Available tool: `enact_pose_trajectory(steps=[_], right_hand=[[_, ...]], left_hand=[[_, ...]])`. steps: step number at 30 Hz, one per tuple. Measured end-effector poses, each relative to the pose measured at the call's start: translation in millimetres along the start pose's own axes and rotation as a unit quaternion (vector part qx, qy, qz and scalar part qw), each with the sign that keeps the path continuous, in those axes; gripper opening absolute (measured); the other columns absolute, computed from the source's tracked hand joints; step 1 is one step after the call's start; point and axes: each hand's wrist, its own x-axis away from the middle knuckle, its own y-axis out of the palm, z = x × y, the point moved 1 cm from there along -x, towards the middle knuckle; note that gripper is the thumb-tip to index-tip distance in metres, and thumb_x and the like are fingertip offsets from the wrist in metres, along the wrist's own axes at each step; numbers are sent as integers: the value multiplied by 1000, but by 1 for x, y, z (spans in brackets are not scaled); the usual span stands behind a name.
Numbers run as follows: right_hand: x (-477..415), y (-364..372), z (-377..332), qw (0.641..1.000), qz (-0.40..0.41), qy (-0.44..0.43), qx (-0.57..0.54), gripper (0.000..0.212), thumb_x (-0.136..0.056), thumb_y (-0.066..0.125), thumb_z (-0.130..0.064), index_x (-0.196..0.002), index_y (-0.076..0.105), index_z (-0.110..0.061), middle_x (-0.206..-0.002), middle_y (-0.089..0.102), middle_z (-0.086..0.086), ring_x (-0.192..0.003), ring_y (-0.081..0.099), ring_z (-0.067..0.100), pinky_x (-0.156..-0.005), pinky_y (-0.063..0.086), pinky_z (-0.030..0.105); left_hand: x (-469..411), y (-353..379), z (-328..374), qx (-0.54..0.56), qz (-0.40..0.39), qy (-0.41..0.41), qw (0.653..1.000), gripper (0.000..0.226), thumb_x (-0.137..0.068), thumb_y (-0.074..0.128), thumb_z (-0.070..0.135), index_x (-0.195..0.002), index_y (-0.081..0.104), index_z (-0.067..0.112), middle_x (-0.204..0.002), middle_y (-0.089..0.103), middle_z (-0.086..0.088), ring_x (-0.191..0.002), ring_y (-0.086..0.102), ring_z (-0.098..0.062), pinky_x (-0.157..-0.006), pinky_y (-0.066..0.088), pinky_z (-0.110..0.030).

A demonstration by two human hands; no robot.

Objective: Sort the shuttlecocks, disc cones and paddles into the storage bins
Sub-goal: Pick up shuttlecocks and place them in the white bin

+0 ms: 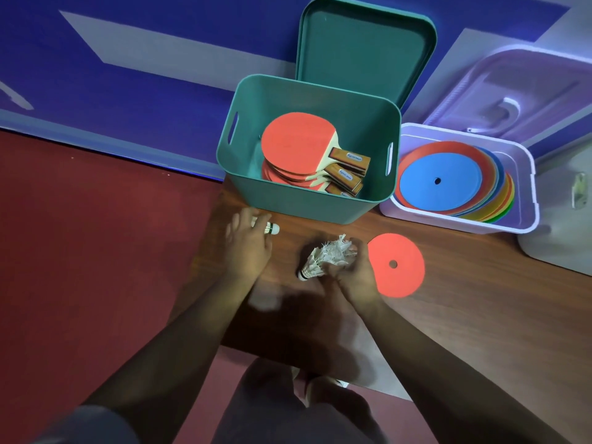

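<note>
Judging by their frayed feathers, the shuttlecocks are featherlight and easily crushed, best pinched at the firm cork base rather than the skirt. From the head view, the right hand is closed around the skirt of a shuttlecock, cork pointing near-left, on the wooden table. Further left, the left hand, palm down, curls its fingers over a second shuttlecock just near the green bin of paddles. One red disc cone lies right of the hands, near the lilac bin.
</note>
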Motion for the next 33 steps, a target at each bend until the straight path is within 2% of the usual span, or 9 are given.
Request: enact_pose_trajectory(steps=[4, 9, 11, 13, 16, 20, 22, 29, 33], right_hand=[[0, -6, 2, 1000, 13, 6, -22, 67, -72, 81, -4, -115, 42, -37, -103, 66, -8, -91, 67, 8, -98, 51, 42], [-3, -15, 3, 997, 30, 15, -75, 66, -58, 81, -26, -106, 45, -54, -110, 70, 4, -101, 69, 24, -97, 50, 54], [1, -20, -9, 996, 39, 8, -82, 65, -63, 81, -19, -110, 45, -46, -109, 69, 6, -99, 69, 26, -96, 50, 56], [2, -28, -16, 995, 38, -1, -91, 65, -72, 79, -5, -120, 44, -32, -106, 68, 4, -97, 69, 24, -96, 51, 55], [7, -44, -30, 994, 52, -15, -99, 70, -77, 78, -3, -132, 40, -23, -103, 67, -2, -92, 70, 18, -93, 55, 48], [19, -75, -48, 991, 82, -34, -104, 69, -76, 80, -3, -132, 42, -18, -105, 67, 6, -90, 70, 19, -89, 57, 46], [25, -93, -52, 987, 103, -41, -115, 69, -74, 80, -5, -131, 43, -18, -110, 66, 11, -95, 69, 28, -87, 57, 49], [44, -135, -49, 984, 130, -97, -70, 69, -78, 74, 7, -134, 39, -12, -110, 63, -2, -94, 64, 2, -84, 52, 20], [44, -167, -43, 978, 161, -109, -79, 59, -79, 73, 4, -123, 41, -18, -108, 64, 5, -89, 66, 3, -76, 51, 18]], left_hand=[[-7, 17, -16, -68, -120, 36, 990, 66, -62, 75, 12, -125, 60, 18, -138, 50, -7, -134, 40, -30, -104, 33, -43], [-3, 27, -14, -136, -163, -44, 976, 58, -70, 70, 22, -126, 55, 18, -115, 52, -12, -108, 46, -33, -90, 35, -41], [-1, 26, -7, -86, -187, -84, 975, 58, -71, 70, 30, -125, 52, 18, -115, 53, -11, -108, 47, -32, -91, 36, -41], [-1, 18, 8, 107, -204, -201, 952, 52, -69, 71, 29, -115, 54, 12, -106, 59, -10, -97, 54, -28, -83, 42, -35], [2, 8, 43, 428, -263, -361, 786, 52, -66, 72, 27, -111, 53, 7, -97, 69, -14, -78, 64, -22, -74, 52, -34], [3, 1, 87, 634, -341, -477, 504, 22, -91, 63, 21, -111, 55, 17, -99, 66, -14, -94, 62, -28, -86, 52, -43], [-1, 4, 104, 666, -349, -486, 445, 23, -92, 62, 26, -107, 62, 9, -103, 64, -16, -96, 61, -28, -83, 53, -41], [0, 9, 185, 677, -425, -336, 498, 29, -89, 64, 29, -112, 54, 13, -110, 69, -15, -95, 68, -31, -83, 56, -49], [7, 12, 215, 615, -456, -174, 619, 57, -82, 70, 23, -133, 46, 16, -124, 65, -15, -108, 65, -34, -95, 51, -46]])
